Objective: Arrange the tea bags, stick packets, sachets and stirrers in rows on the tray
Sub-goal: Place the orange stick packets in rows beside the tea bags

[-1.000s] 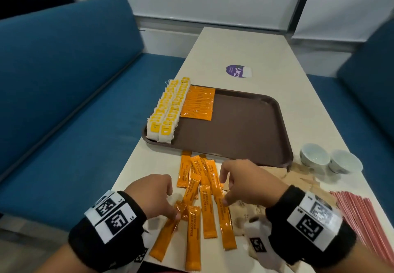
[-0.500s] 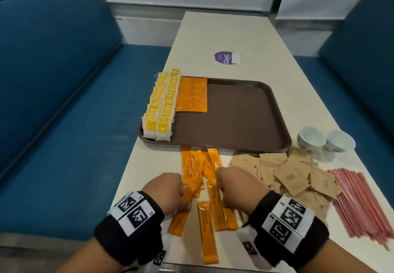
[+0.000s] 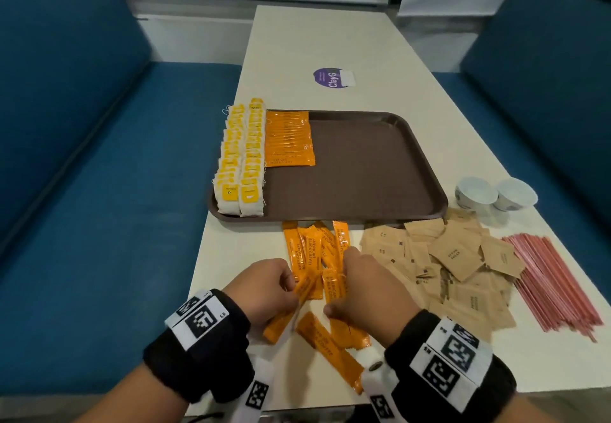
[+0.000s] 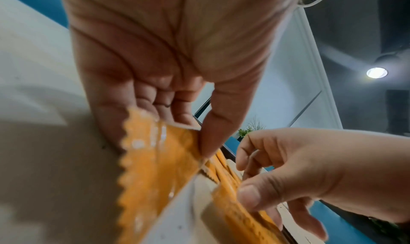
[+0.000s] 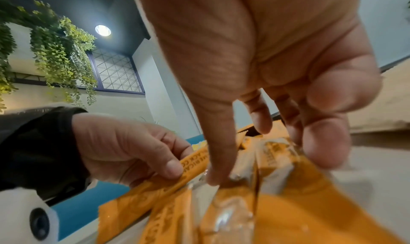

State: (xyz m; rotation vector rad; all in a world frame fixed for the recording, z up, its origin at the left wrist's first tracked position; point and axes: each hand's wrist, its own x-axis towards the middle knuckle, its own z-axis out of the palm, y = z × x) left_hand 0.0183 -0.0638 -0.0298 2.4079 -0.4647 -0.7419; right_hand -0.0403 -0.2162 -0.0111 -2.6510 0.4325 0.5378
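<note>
A brown tray (image 3: 357,171) holds two rows of yellow tea bags (image 3: 243,158) at its left and a row of orange stick packets (image 3: 289,140) beside them. Several loose orange stick packets (image 3: 307,250) lie on the table in front of the tray. My left hand (image 3: 292,287) pinches one of them (image 4: 155,160) between thumb and fingers. Close to its right, my right hand (image 3: 340,277) grips a few others (image 5: 266,186), thumb pressing on top. A heap of brown sachets (image 3: 453,267) and a bundle of red stirrers (image 3: 555,283) lie to the right.
Two white cups (image 3: 476,191) stand by the tray's near right corner. A purple sticker (image 3: 332,78) marks the far part of the table. Blue benches (image 3: 99,191) run along both sides. The table's near edge is just under my wrists.
Both hands have drawn closer together and bunched the loose stick packets. My left hand now pinches one packet. The head view has swung right, and the sachets and stirrers show in full.
</note>
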